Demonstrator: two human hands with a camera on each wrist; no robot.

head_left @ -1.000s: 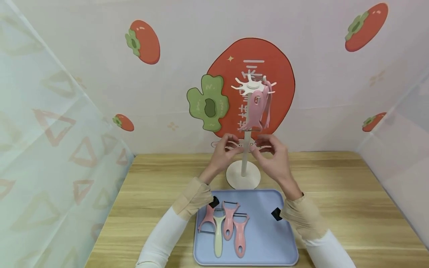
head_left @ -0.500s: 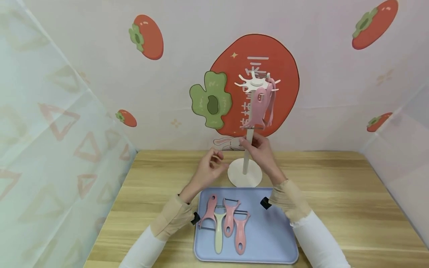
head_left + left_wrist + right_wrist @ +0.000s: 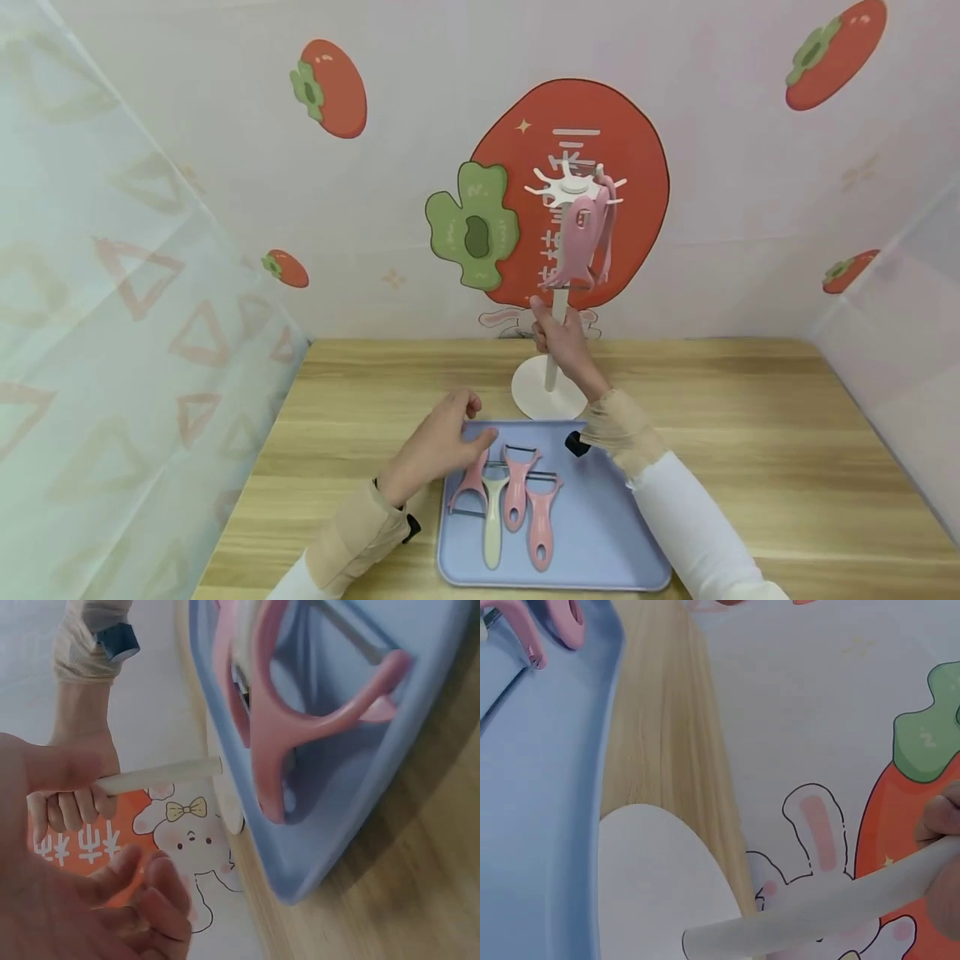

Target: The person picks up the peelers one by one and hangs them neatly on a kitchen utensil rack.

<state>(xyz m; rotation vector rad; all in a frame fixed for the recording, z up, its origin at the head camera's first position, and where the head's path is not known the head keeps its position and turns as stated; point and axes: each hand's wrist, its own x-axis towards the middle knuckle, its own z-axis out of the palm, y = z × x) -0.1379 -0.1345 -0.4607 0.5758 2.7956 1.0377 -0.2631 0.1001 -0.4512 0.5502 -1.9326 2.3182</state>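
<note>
Gripping the white pole [image 3: 557,333] of the stand [image 3: 550,398] just under the hanging pink peelers [image 3: 581,242], right hand [image 3: 561,337] fingers curl round it, while the left hand [image 3: 438,446], fingers relaxed and holding nothing, hovers over the blue tray's [image 3: 600,542] far-left corner, touching the nearest pink peeler [image 3: 471,487].

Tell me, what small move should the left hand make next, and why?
Probably the left hand should lower its fingers and pinch the leftmost pink peeler on the blue tray. It hovers open just above that peeler, while the right hand grips the pole of the white hanging stand, where pink peelers already hang from the top hooks.
</note>
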